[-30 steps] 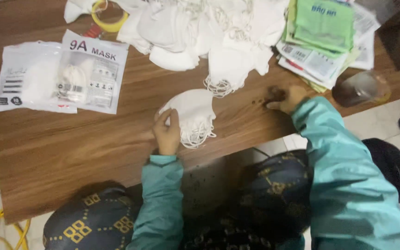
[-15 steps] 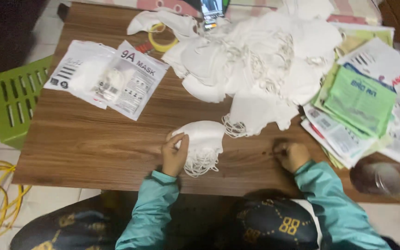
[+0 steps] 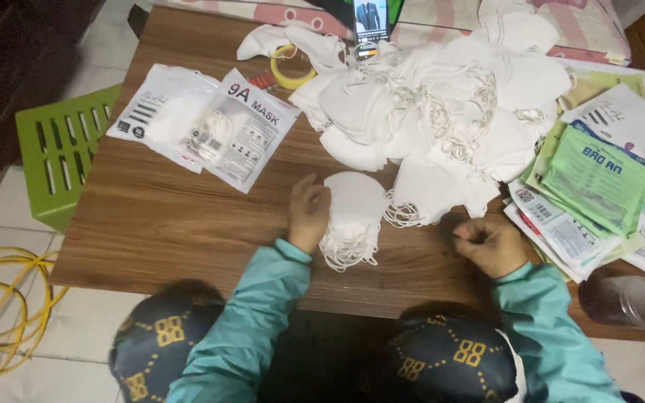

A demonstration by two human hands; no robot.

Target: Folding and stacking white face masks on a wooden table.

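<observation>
Table (image 3: 188, 239), frame centre: folded mask stack (image 3: 352, 216) at middle, left hand (image 3: 307, 213) touching its left edge; right hand (image 3: 490, 245) lower right, apart; loose mask heap (image 3: 442, 112) above; sealed packets (image 3: 203, 123) upper left; printed pouches (image 3: 599, 186) right; tape roll (image 3: 293, 67) top centre

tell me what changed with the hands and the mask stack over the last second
The right hand drew back from the packet pile toward the table's near edge and now rests as a closed fist. The left hand stayed pressed on the small mask stack, which did not move. The big mask heap looks unchanged.
</observation>
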